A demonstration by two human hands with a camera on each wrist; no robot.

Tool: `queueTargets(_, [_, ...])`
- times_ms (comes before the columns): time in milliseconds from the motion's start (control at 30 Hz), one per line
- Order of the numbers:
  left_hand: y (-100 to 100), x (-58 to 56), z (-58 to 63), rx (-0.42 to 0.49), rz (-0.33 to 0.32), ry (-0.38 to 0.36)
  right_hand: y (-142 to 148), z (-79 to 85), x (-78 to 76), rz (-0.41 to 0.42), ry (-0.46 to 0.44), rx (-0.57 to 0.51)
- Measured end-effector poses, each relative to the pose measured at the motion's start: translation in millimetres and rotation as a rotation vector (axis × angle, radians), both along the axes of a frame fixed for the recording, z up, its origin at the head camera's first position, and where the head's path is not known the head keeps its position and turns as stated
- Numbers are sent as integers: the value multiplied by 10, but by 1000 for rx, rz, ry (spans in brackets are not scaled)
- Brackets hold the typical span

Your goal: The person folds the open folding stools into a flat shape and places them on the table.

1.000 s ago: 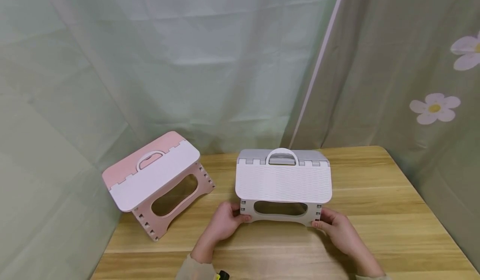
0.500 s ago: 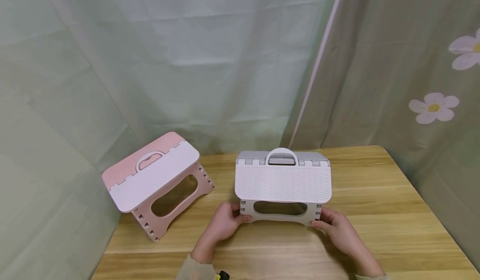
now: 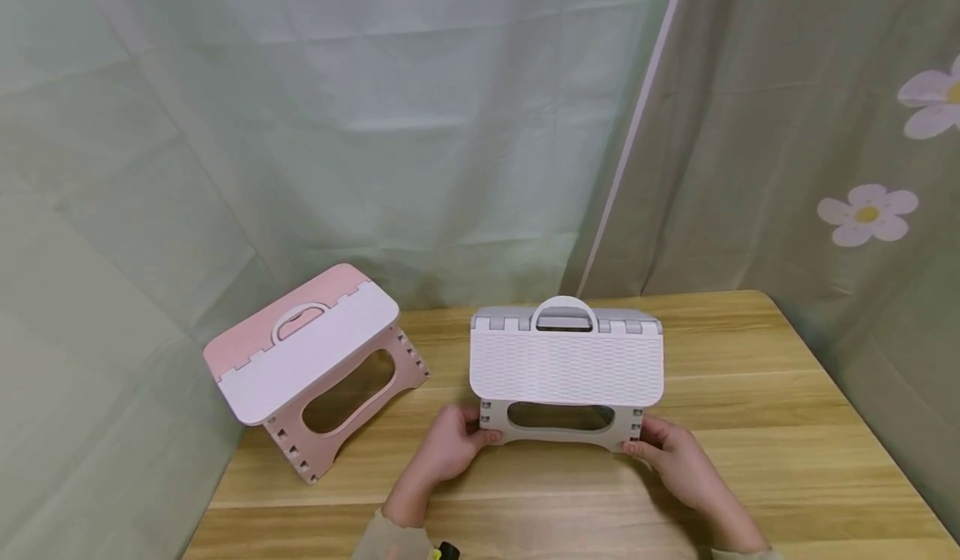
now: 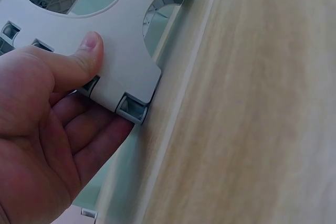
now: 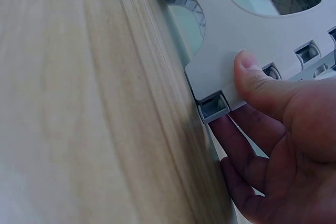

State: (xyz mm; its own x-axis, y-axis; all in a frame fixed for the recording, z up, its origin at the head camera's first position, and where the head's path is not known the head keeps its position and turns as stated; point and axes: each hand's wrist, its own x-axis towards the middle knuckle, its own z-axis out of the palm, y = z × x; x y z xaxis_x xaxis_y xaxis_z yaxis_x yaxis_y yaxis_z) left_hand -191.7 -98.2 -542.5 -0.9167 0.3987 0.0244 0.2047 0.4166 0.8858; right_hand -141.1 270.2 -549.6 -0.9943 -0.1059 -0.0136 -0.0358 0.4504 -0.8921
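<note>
A white and grey folding stool [image 3: 566,367] stands unfolded on the wooden table, its arched handle raised along the seam of the seat. My left hand [image 3: 448,443] pinches the lower left corner of its front leg panel, thumb on the front face and fingers behind the edge. At the opposite lower corner my right hand [image 3: 678,464] grips in the same way. Both wrist views show the thumbs [image 4: 90,51] lying flat on the pale panel near its hinge slots. The back leg panel is mostly hidden beneath the seat.
A pink and white folding stool [image 3: 311,352] stands unfolded and angled at the left of the table [image 3: 765,443]. Pale green curtains [image 3: 450,127] hang behind and at the sides. A small black and yellow object [image 3: 447,551] shows beside the left sleeve at the bottom edge.
The grey rear half of the white stool's seat has tipped slightly, so less of it shows behind the handle. Both hands keep their places, and the pink stool has not moved.
</note>
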Motion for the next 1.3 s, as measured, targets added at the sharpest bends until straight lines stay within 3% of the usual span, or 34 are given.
queueTargets(567, [9, -7, -9, 7, -6, -22, 0, 22, 9, 12, -1, 19])
queueTargets(967, [27, 6, -20, -3, -3, 12, 11, 14, -7, 34, 6, 5])
queueTargets(1300, [59, -11, -28, 52, 20, -1, 11, 10, -40, 25, -18, 25])
